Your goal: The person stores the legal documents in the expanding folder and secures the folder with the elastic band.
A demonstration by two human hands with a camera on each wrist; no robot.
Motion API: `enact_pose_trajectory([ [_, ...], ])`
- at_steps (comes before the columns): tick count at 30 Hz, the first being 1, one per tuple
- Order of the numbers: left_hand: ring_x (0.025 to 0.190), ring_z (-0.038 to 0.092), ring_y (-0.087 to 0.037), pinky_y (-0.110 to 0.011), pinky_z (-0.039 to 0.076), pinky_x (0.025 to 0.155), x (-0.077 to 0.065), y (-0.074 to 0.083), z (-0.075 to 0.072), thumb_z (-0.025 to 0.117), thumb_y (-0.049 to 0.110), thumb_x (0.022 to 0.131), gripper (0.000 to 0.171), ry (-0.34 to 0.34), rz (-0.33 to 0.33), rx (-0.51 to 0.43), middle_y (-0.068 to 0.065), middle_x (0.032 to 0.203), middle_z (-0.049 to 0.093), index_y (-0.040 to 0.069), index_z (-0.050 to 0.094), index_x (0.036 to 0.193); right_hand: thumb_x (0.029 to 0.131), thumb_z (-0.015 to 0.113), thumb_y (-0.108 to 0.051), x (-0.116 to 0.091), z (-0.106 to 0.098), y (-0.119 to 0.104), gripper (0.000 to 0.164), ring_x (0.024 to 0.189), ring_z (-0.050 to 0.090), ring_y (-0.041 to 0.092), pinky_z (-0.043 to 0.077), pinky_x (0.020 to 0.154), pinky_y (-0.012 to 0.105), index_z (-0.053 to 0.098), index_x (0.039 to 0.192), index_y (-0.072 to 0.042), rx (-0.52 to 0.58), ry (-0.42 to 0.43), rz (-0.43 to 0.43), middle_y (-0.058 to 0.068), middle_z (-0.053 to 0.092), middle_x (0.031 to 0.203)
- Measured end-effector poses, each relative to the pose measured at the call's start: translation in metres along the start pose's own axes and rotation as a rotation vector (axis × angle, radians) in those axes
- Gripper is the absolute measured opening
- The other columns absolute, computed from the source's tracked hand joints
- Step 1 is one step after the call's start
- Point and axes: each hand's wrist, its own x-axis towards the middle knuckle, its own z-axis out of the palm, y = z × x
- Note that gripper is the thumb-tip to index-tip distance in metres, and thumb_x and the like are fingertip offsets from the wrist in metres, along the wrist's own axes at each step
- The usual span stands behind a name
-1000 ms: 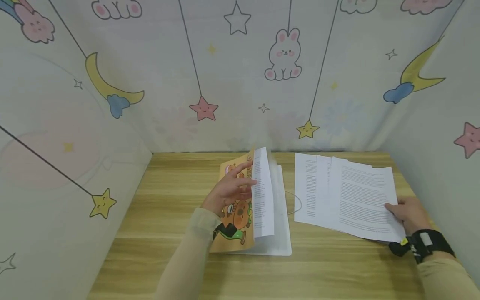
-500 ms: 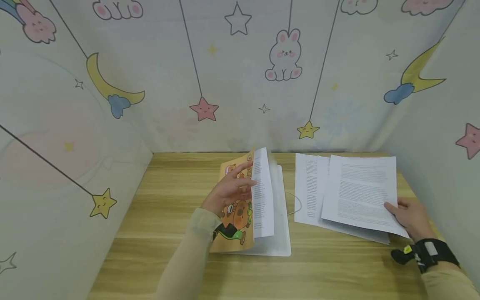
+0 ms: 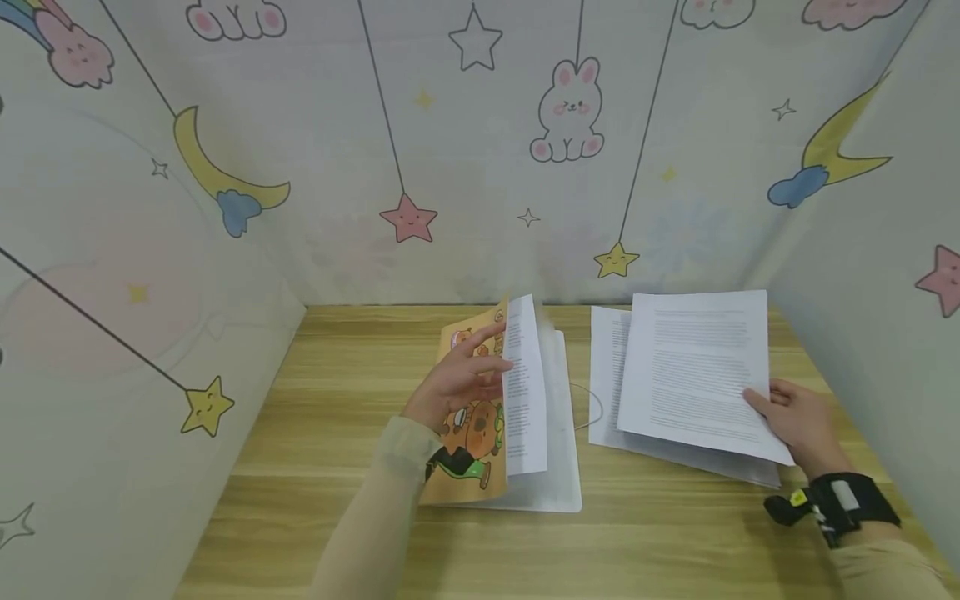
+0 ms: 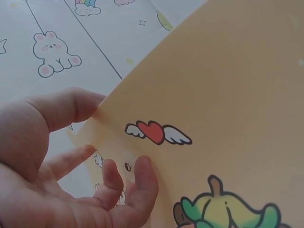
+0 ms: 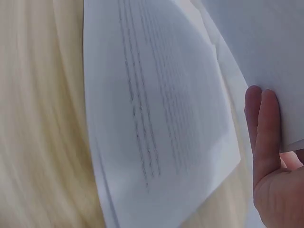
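Observation:
An orange file folder (image 3: 480,433) with cartoon capybaras stands partly open, its front cover raised. My left hand (image 3: 465,379) grips that cover near its free edge; in the left wrist view the hand (image 4: 71,166) has digits on the cover beside a winged heart (image 4: 152,132). Printed pages (image 3: 527,392) stand upright just inside the cover. At the right, my right hand (image 3: 802,425) pinches a printed sheet (image 3: 701,375) by its right edge, thumb on top. This sheet is lifted and tilted above other printed sheets (image 3: 606,375), also seen as a printed sheet (image 5: 156,118) from the right wrist.
A thin elastic loop (image 3: 596,406) sticks out from the folder's right side, between it and the loose sheets. The wooden table (image 3: 337,383) meets a cartoon-printed cloth wall (image 3: 480,167) at the back, with similar walls on both sides.
My right hand has lifted the top sheet off the other sheets and carried it to the left and slightly away from me. The left hand and folder have stayed in place.

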Motion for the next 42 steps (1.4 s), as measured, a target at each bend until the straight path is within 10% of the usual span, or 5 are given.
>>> enact_pose_trajectory([
  [42, 0.102, 0.062, -0.029, -0.04, 0.055, 0.088, -0.002, 0.003, 0.004, 0.072, 0.005, 0.095, 0.079, -0.004, -0.006, 0.022, -0.021, 0.143, 0.054, 0.032, 0.04, 0.163, 0.105, 0.066, -0.029, -0.03, 0.053, -0.075, 0.054, 0.077, 0.072, 0.009, 0.06, 0.065, 0.03, 0.056, 0.143, 0.008, 0.254, -0.106, -0.196, 0.021, 0.072, 0.113],
])
